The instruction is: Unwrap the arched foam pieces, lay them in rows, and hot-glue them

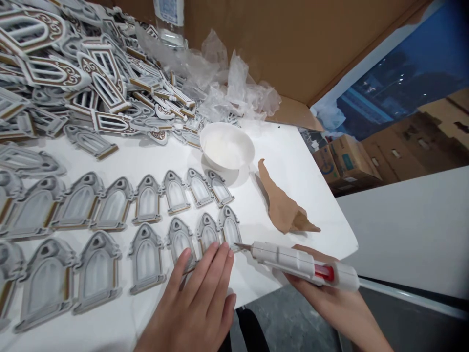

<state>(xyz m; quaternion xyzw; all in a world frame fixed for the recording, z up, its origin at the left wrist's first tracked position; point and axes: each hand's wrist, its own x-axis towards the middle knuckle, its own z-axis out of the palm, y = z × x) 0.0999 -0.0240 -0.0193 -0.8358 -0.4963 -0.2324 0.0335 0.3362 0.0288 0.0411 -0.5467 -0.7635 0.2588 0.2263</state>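
Nearest the camera, the person's left hand [205, 293] lies palm down, its little finger splayed to the side and the next three fingers pressed close together, their tips at the lower edges of the small arched window frames. Opposite, the right hand [330, 298] is wrapped from beneath round a white tool [286, 258]; its fingers are mostly hidden behind the casing, so how each one sits cannot be told. Smooth and chunky, the tool has a ribbed, stepped barrel, a glossy red inset [324, 272] and a thin, tapered metal tip [243, 246]. Its long axis runs from the right hand leftward and slightly away, the tip at the base of the end window frame [230, 224]; whether they touch is unclear.

That frame is grey-white and moulded, with a pointed top and a pale inner panel, its peak aimed away from the person. Similar frames form a front row [147, 259] and a back row [147, 198] on the smooth white worktop [330, 215]. Beyond stand a round white bowl [246, 155], torn, tapering brown paper [284, 208], crinkled clear plastic [234, 88] and a jumbled heap of frames [102, 83], some brown-scrolled.
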